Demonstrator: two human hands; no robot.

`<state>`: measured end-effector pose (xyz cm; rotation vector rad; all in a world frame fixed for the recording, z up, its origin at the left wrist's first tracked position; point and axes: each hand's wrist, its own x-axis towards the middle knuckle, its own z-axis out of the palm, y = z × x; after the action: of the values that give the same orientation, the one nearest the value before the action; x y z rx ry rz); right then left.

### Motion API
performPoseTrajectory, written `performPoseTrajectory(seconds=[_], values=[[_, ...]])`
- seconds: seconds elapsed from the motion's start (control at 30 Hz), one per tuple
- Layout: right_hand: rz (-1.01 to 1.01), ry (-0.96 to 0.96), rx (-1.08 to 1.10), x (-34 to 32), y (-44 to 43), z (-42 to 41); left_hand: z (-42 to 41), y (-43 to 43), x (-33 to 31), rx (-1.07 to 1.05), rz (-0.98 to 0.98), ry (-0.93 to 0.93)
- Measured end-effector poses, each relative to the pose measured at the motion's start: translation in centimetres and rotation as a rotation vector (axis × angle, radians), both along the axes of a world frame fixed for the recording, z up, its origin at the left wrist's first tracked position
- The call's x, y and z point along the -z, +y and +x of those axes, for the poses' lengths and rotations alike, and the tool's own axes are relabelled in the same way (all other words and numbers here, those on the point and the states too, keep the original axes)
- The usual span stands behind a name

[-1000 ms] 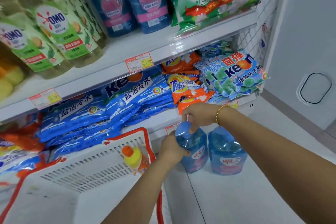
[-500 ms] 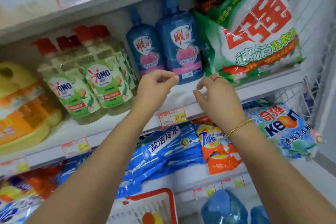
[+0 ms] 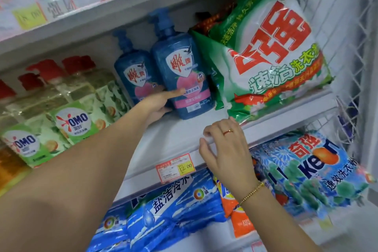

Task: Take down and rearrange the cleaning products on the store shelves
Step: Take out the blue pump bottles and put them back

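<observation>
Two blue pump bottles with pink labels stand on the middle shelf (image 3: 176, 139). My left hand (image 3: 159, 104) grips the lower left side of the front blue pump bottle (image 3: 180, 75), thumb across its label. The second blue pump bottle (image 3: 133, 67) stands just behind and to the left of it. My right hand (image 3: 223, 145) rests on the shelf's front edge, fingers curled over the lip, holding no product.
A big green and white detergent bag (image 3: 272, 63) leans right of the bottles. Clear OMO bottles (image 3: 69, 112) with red caps fill the shelf's left. Below lie blue bags (image 3: 167, 210), an orange bag (image 3: 237, 215) and a Keon bag (image 3: 311, 169). A wire mesh side (image 3: 343, 26) closes the right end.
My view rose from the floor bottles to the middle shelf. The left hand reached in and took hold of the front blue bottle; the right hand settled on the shelf edge.
</observation>
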<state>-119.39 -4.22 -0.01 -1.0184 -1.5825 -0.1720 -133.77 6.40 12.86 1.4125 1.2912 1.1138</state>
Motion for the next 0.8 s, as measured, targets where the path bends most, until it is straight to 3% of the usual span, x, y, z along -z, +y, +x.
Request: performPoseTrajectory(seconds=[0.37,0.53,0.73,0.8], values=[[-0.23,0.029,-0.221,-1.6,-1.8,1.2,1.1,-4.1,-0.2,-0.127,0.109,-0.031],[-0.28,0.234,-0.213,-3.1,-3.8,2.1,1.5,-7.9,-0.6,-0.132,-0.048,-0.341],[-0.476,0.352,-0.223,-6.5,-5.5,3.3,1.4,-13.4,-1.7,-0.167,-0.112,-0.51],[-0.561,0.374,-0.316,-7.8,-6.1,3.9,1.0,-15.9,-1.8,-0.166,-0.124,-0.553]])
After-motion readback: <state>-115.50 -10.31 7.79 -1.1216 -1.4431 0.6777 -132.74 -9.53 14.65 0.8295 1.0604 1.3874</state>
